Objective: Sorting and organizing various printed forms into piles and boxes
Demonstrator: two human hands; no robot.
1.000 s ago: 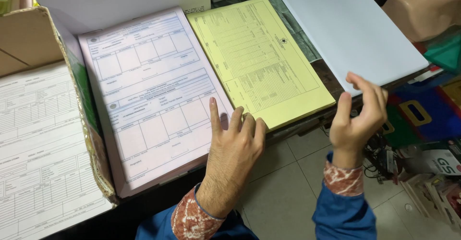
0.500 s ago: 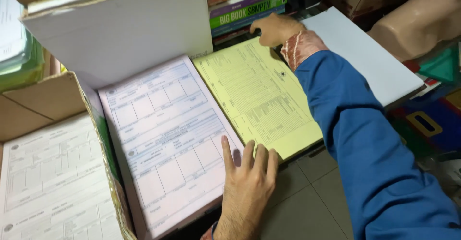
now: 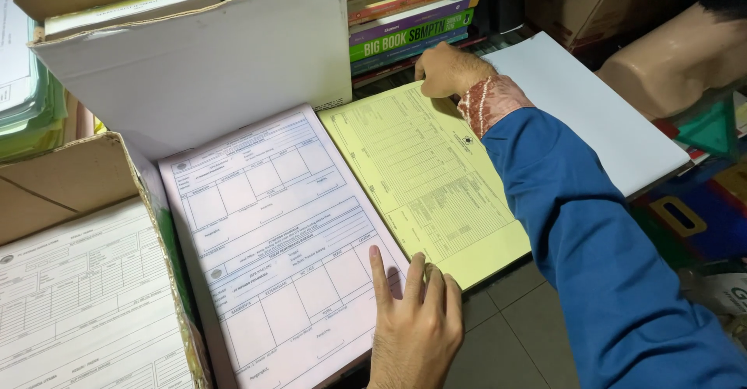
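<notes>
Right hand (image 3: 450,70) has gone from mid-air near the body a second ago to the far top corner of the yellow form sheet (image 3: 426,179); half a second ago it was already there, and it remains. Its fingers are curled and bunched at the sheet's upper edge; whether they pinch the paper cannot be told, as the knuckles hide the tips. Left hand (image 3: 416,323) unchanged: fingers (image 3: 377,268) spread flat, pressing the near right corner of the pink form pad (image 3: 272,233), tips just beside the yellow sheet's lower edge. Wrist cut off by frame bottom. Blue sleeve (image 3: 599,257) covers the yellow sheet's right margin. White sheet (image 3: 591,117) lies right of it. Cardboard box flap (image 3: 210,70) stands behind the pad.
</notes>
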